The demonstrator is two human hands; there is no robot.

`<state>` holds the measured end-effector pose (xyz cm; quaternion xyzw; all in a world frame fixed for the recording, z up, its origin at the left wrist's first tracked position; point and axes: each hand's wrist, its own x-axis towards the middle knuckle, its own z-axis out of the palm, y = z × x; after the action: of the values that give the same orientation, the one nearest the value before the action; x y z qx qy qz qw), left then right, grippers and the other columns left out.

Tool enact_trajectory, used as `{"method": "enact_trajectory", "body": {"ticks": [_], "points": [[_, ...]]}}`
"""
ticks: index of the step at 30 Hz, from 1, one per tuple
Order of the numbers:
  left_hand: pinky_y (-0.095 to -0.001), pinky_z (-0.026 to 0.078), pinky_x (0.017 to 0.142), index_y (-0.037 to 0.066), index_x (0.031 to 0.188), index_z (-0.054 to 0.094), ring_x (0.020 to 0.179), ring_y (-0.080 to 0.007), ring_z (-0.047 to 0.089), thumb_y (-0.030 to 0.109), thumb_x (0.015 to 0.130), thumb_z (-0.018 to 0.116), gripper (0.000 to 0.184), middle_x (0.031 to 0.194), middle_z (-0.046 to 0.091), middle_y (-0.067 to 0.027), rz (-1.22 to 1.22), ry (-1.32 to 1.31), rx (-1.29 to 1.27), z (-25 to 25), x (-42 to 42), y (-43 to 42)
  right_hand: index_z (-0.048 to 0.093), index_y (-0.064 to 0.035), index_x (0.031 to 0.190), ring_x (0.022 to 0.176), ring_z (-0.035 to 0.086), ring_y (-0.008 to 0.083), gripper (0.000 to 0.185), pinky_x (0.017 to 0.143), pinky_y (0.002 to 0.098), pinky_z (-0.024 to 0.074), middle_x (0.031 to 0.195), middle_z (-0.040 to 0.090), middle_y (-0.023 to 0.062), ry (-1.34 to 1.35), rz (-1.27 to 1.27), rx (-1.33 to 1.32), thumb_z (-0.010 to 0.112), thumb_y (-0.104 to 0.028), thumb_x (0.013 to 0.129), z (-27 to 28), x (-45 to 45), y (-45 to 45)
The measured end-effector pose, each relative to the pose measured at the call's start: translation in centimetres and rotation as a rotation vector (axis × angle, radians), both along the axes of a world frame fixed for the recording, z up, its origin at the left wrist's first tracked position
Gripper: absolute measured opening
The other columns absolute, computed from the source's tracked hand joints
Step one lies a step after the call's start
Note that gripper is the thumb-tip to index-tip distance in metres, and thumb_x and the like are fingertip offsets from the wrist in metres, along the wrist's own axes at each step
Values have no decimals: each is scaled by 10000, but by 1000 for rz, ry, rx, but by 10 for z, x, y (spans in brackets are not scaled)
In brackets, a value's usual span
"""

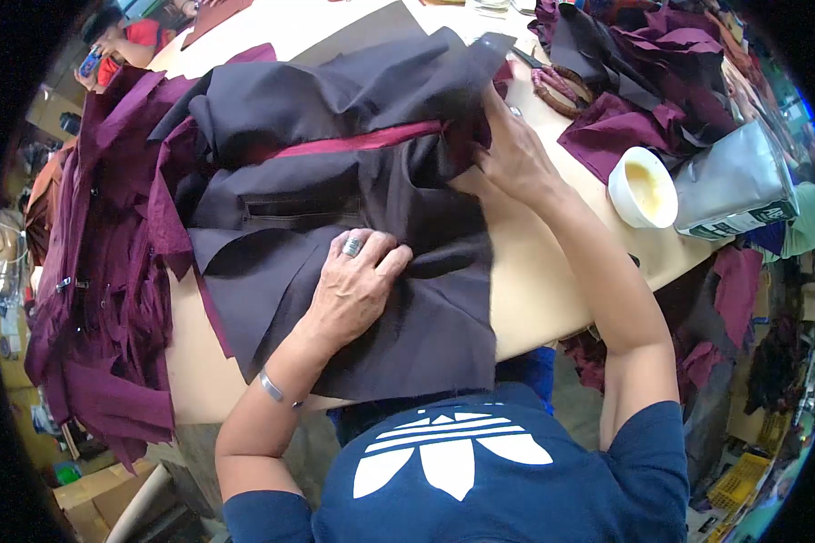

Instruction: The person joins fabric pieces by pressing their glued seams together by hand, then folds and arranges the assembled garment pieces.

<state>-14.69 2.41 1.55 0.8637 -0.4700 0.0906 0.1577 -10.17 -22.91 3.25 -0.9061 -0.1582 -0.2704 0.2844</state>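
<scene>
Dark cloth point(426, 317) with a magenta strip point(362, 140) across it and a stitched slot below the strip lies spread over the table point(543, 262). Near its middle my left hand point(358, 281), with a ring on one finger, presses on the cloth with its fingers bent. My right hand point(516, 149) is at the cloth's upper right edge, its fingers closed round a raised fold; the fingertips are partly hidden. Just beyond that hand lie scissors point(561, 88) with wrapped handles.
Maroon cloth point(109, 271) hangs over the table's left side. At the right are a white bowl point(643, 187) with pale yellow contents, a silver tin point(738, 181) and a maroon and dark cloth pile point(643, 81). A person in red point(140, 36) is at the upper left.
</scene>
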Motion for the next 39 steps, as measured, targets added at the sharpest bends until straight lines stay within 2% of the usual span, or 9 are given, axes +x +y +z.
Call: {"method": "enact_trajectory", "body": {"ticks": [3,8,12,14,19,23,30,34,39], "points": [[-392,417,834,54,981,566,900,-286,538,-14,714,485,287,916,550,-101,-37,26,58,9,7,22,118,-110,1427,1014,568,379,865,860,401,458,1151,556,229,-169,50,61,616,-31,724,4,29,-3],[-392,414,793,44,910,578,877,-297,529,10,740,562,174,893,525,-110,251,40,243,43,29,84,37,-147,1438,994,586,335,873,875,391,444,1115,578,216,83,18,334,606,-87,779,20,28,2],[-453,341,984,125,864,648,1203,-378,401,84,696,663,174,1296,449,-133,142,-119,-86,69,27,41,63,-133,1436,986,572,385,929,902,406,421,1050,580,249,290,40,355,681,-120,742,-13,42,3],[-562,267,1007,188,903,653,1253,-370,353,171,701,675,204,1392,354,-102,57,-129,-29,69,24,12,19,-155,1438,1028,555,376,968,931,400,395,1073,578,243,368,38,366,681,-109,733,-36,59,0],[-496,320,977,113,1276,460,1202,-275,418,216,797,608,512,1358,375,-91,179,-167,-77,17,63,-14,-15,-235,1441,975,560,419,1053,908,444,415,1047,581,269,65,37,56,645,13,659,-53,61,7],[-386,365,974,37,1329,381,1171,-389,423,131,845,571,528,1291,418,-198,305,63,-487,-11,82,2,100,-211,1437,824,603,374,900,773,425,468,853,610,173,129,-2,102,586,53,727,-39,44,15],[-400,353,974,65,1333,395,1162,-352,439,215,849,584,540,1269,450,-190,198,33,-403,-7,78,9,228,-92,1414,673,555,189,762,657,274,444,746,555,78,75,22,99,534,76,736,37,-37,-5],[-432,312,994,91,1346,383,1132,-296,468,243,775,661,653,1242,495,-148,50,16,-368,-2,74,7,228,-27,1410,705,511,138,757,667,256,432,786,510,18,493,-45,335,559,32,732,83,-94,-15],[-467,278,1022,106,1373,333,1147,-275,473,241,721,704,763,1256,491,-125,2,-11,-258,0,73,-3,239,-68,1417,1042,517,197,812,972,335,359,1054,569,122,217,-59,176,676,-122,735,42,-75,-36]]}}
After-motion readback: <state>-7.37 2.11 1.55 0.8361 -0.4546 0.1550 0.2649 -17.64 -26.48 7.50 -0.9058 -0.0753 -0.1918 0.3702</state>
